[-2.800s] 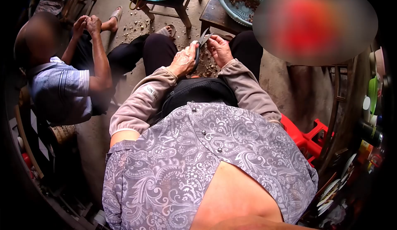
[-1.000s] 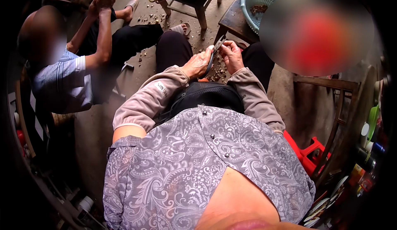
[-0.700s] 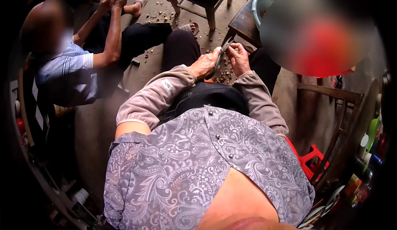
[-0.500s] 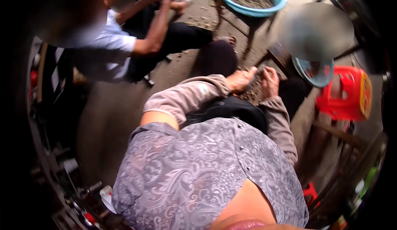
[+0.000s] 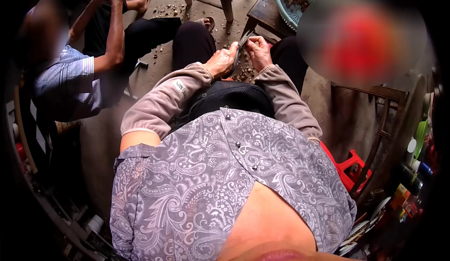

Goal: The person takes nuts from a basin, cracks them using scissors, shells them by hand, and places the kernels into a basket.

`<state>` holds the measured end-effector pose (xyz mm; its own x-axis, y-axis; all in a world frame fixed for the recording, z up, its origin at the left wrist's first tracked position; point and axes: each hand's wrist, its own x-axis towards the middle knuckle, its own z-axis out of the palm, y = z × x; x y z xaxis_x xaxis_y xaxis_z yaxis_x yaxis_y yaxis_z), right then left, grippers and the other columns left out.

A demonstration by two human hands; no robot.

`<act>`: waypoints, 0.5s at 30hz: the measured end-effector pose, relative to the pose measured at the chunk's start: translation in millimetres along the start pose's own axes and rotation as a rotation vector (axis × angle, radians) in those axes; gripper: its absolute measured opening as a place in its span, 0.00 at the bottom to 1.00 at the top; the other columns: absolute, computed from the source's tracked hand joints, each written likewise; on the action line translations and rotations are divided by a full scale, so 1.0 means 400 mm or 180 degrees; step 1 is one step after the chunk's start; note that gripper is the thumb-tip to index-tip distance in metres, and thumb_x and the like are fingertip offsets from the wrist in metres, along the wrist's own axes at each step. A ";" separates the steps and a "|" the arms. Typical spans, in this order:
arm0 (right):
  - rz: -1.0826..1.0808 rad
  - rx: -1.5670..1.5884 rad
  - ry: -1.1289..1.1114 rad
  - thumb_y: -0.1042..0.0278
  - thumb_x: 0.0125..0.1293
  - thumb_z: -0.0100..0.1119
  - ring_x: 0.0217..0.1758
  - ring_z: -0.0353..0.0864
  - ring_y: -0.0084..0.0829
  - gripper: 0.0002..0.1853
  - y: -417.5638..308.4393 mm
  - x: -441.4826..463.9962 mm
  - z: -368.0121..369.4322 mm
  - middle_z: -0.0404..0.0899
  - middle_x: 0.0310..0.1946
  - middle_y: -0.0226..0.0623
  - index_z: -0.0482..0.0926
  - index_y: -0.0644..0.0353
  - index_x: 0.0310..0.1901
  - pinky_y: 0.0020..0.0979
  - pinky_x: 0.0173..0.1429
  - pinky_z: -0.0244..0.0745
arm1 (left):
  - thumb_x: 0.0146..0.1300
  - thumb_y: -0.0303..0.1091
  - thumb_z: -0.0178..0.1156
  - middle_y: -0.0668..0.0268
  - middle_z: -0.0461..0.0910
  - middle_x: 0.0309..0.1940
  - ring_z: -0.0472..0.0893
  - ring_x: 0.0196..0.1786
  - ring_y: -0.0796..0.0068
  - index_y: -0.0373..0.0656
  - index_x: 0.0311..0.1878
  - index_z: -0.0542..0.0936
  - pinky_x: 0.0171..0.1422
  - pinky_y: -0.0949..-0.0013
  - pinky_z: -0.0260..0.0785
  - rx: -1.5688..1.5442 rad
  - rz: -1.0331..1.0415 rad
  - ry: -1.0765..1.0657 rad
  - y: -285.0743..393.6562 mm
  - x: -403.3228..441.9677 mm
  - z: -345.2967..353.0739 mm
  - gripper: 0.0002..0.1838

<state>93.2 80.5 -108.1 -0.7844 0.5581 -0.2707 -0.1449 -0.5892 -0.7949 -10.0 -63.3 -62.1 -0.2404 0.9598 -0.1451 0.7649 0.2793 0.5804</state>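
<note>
My left hand [image 5: 222, 62] is closed around the dark handles of what look like scissors [image 5: 243, 39], their blades pointing up and away from me. Close to the blade tips, my right hand [image 5: 258, 53] has its fingers pinched together. Whatever sits between those fingertips is too small to make out. Below the hands, between my knees, lies a heap of small brownish pieces [image 5: 243, 71], partly covered by my hands and a black bag or cloth [image 5: 229, 97] on my lap.
A teal basket [image 5: 280, 0] with brown pieces stands on a dark wooden stool [image 5: 263, 15]. Another stool [image 5: 227, 7] bears a blue basin. At left sits another person [image 5: 77, 78], hands raised together. Bits litter the floor [image 5: 164, 15]. A red plastic stool [image 5: 349, 169] is at my right.
The view has swung right and down, so the surroundings sit further left and higher. My hands still work close together, the scissors still in my left one.
</note>
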 end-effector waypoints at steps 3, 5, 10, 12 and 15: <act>0.0031 -0.0069 -0.0066 0.73 0.63 0.58 0.31 0.72 0.21 0.08 -0.006 0.000 -0.005 0.74 0.29 0.31 0.71 0.62 0.41 0.21 0.36 0.69 | 0.58 0.29 0.52 0.45 0.78 0.29 0.80 0.32 0.49 0.31 0.63 0.54 0.36 0.56 0.71 -0.0491 0.0058 -0.0089 0.002 -0.004 -0.015 0.31; 0.0064 -0.0184 -0.0116 0.71 0.64 0.58 0.31 0.73 0.20 0.08 -0.016 0.001 -0.006 0.76 0.31 0.32 0.72 0.62 0.41 0.21 0.36 0.69 | 0.58 0.28 0.53 0.49 0.78 0.28 0.81 0.31 0.56 0.34 0.63 0.55 0.35 0.60 0.72 -0.0967 0.0091 -0.0133 0.018 -0.010 -0.042 0.30; 0.0216 0.0761 -0.0452 0.72 0.66 0.54 0.37 0.76 0.22 0.08 -0.028 -0.006 0.011 0.79 0.39 0.37 0.73 0.62 0.46 0.18 0.41 0.72 | 0.59 0.32 0.55 0.61 0.79 0.31 0.80 0.31 0.74 0.35 0.61 0.60 0.35 0.71 0.74 -0.2655 -0.0512 -0.0221 0.018 -0.021 -0.079 0.28; 0.0293 0.0912 -0.0440 0.71 0.67 0.53 0.38 0.77 0.22 0.09 -0.030 -0.012 0.010 0.79 0.40 0.37 0.73 0.62 0.47 0.18 0.42 0.72 | 0.59 0.34 0.55 0.60 0.79 0.38 0.79 0.34 0.75 0.32 0.60 0.62 0.37 0.74 0.74 -0.2901 -0.0817 -0.0203 0.013 -0.021 -0.072 0.27; 0.0375 0.0957 -0.0309 0.71 0.67 0.53 0.39 0.78 0.21 0.10 -0.026 -0.031 0.022 0.79 0.39 0.35 0.74 0.61 0.48 0.17 0.39 0.74 | 0.57 0.30 0.54 0.55 0.77 0.40 0.79 0.38 0.66 0.34 0.63 0.59 0.42 0.68 0.73 -0.1540 -0.0055 0.0297 -0.017 -0.041 -0.027 0.30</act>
<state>99.0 74.6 -91.6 -0.8579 0.4262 -0.2869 -0.2099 -0.8005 -0.5614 -17.5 -81.2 -55.0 -0.3201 0.9422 -0.0984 0.4003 0.2287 0.8874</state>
